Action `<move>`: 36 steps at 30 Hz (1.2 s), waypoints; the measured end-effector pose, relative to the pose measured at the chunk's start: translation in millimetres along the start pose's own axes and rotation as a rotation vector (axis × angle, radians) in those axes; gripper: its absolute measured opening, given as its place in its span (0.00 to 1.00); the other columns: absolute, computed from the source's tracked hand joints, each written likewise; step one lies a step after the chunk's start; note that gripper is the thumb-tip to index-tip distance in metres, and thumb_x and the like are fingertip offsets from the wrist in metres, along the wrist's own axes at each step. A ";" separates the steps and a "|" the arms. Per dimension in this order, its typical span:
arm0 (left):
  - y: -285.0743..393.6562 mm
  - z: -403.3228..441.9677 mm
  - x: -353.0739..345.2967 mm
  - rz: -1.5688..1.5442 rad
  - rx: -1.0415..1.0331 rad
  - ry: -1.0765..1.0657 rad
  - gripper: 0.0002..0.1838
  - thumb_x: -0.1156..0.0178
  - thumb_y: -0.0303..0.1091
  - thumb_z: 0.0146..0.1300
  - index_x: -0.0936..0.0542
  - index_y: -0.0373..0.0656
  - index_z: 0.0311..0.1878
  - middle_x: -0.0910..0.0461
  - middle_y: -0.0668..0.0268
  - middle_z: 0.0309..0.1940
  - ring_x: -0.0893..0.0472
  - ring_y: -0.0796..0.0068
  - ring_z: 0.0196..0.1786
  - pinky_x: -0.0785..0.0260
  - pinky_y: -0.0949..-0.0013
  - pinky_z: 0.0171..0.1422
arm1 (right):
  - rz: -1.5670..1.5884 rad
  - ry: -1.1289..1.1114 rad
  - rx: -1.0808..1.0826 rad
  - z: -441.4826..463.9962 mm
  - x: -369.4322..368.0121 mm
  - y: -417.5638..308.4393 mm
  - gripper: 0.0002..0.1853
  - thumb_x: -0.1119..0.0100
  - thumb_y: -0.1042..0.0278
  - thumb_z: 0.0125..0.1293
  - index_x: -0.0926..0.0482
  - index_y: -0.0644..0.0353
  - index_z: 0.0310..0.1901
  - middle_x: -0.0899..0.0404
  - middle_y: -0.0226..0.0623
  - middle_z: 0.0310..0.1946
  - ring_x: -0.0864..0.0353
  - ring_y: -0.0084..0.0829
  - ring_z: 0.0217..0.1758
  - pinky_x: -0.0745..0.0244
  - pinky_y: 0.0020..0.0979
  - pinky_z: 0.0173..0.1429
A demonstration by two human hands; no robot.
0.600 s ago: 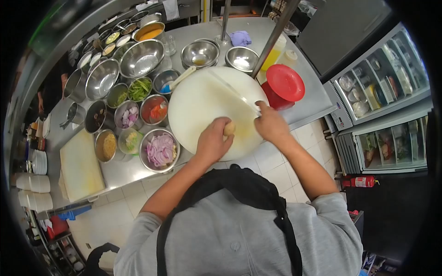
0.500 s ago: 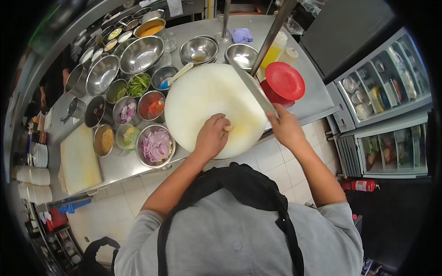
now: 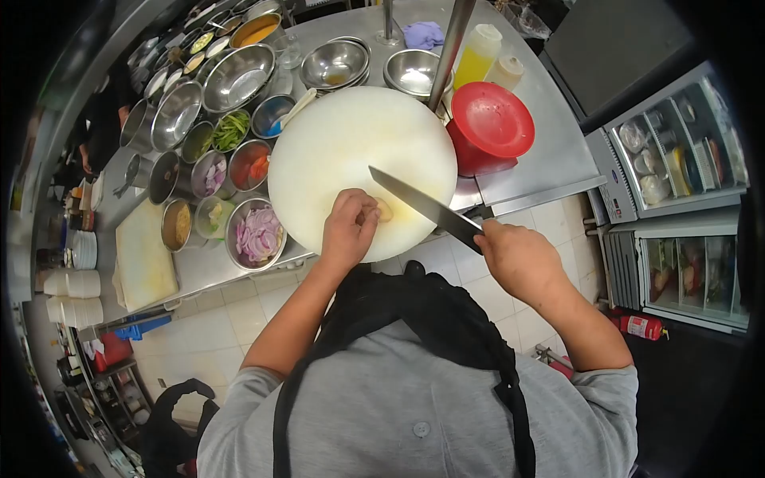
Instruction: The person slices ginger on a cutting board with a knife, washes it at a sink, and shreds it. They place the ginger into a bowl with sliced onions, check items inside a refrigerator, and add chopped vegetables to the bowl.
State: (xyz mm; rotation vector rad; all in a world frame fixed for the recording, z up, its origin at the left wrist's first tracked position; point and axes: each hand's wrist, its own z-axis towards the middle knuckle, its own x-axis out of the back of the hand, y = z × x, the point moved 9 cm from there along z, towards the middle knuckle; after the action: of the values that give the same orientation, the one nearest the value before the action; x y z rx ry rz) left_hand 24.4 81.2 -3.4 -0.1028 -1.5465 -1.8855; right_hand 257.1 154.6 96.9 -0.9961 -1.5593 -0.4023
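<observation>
Near the front of the round white cutting board (image 3: 343, 135), my left hand (image 3: 351, 227) is closed on a small pale tan food piece (image 3: 384, 211), partly hidden by my fingers. My right hand (image 3: 518, 255) is wrapped round the handle of a large knife (image 3: 426, 205). The blade slants up and left over the board, its tip above and right of my left hand. A steel bowl of sliced red onion (image 3: 260, 234) stands at the board's left side.
Left of the board are steel bowls of green strips (image 3: 232, 130) and red pieces (image 3: 250, 166), and a rectangular board (image 3: 148, 255). A red container (image 3: 492, 119), a yellow bottle (image 3: 478, 56) and a metal post (image 3: 451, 52) stand at the right and back. A fridge (image 3: 677, 151) is far right.
The knife has swung from the board's right edge inward, its tip now near my left hand. My right hand has moved down and right. The head view has shifted.
</observation>
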 end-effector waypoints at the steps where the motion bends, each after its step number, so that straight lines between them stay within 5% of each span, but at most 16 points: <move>1: 0.7 0.8 0.1 -0.001 0.011 -0.018 0.11 0.34 0.24 0.60 0.21 0.39 0.46 0.24 0.60 0.47 0.24 0.74 0.29 0.28 0.72 0.35 | -0.015 -0.011 0.015 -1.9 -0.1 -4.6 0.12 0.47 0.61 0.73 0.26 0.63 0.37 0.18 0.50 0.28 0.17 0.54 0.33 0.23 0.52 0.39; 6: -0.7 6.4 -1.9 0.006 0.039 -0.103 0.10 0.34 0.24 0.60 0.19 0.39 0.44 0.24 0.61 0.47 0.26 0.79 0.28 0.30 0.73 0.34 | -0.063 -0.035 0.025 -7.5 -1.3 -18.6 0.11 0.48 0.63 0.73 0.26 0.62 0.37 0.18 0.48 0.29 0.16 0.52 0.32 0.22 0.49 0.37; 14: 7.2 9.5 1.5 0.045 -0.142 -0.017 0.04 0.35 0.24 0.61 0.19 0.39 0.39 0.21 0.59 0.42 0.19 0.61 0.38 0.24 0.64 0.39 | -0.113 -0.087 -0.003 -10.6 7.6 -33.1 0.07 0.48 0.68 0.69 0.26 0.61 0.38 0.18 0.48 0.29 0.16 0.50 0.32 0.21 0.47 0.36; 27: -0.4 7.5 1.6 0.031 -0.128 -0.067 0.07 0.32 0.25 0.61 0.18 0.38 0.42 0.20 0.60 0.45 0.19 0.68 0.33 0.26 0.69 0.37 | -0.086 -0.252 -0.037 9.8 -28.1 -49.8 0.07 0.50 0.74 0.64 0.28 0.64 0.43 0.18 0.50 0.32 0.15 0.51 0.36 0.20 0.46 0.40; 36: 4.8 10.7 -3.7 0.007 -0.174 -0.099 0.04 0.32 0.25 0.61 0.17 0.39 0.39 0.19 0.59 0.41 0.18 0.66 0.39 0.25 0.68 0.40 | -0.140 -0.355 -0.122 7.5 -16.8 -44.7 0.08 0.51 0.74 0.65 0.27 0.64 0.45 0.17 0.51 0.35 0.15 0.51 0.39 0.20 0.47 0.42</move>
State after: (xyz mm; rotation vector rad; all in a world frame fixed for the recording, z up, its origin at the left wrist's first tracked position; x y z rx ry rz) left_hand 26.1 92.1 1.9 -0.2829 -1.4414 -2.0331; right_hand 217.0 128.0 91.3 -1.0979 -1.9510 -0.4389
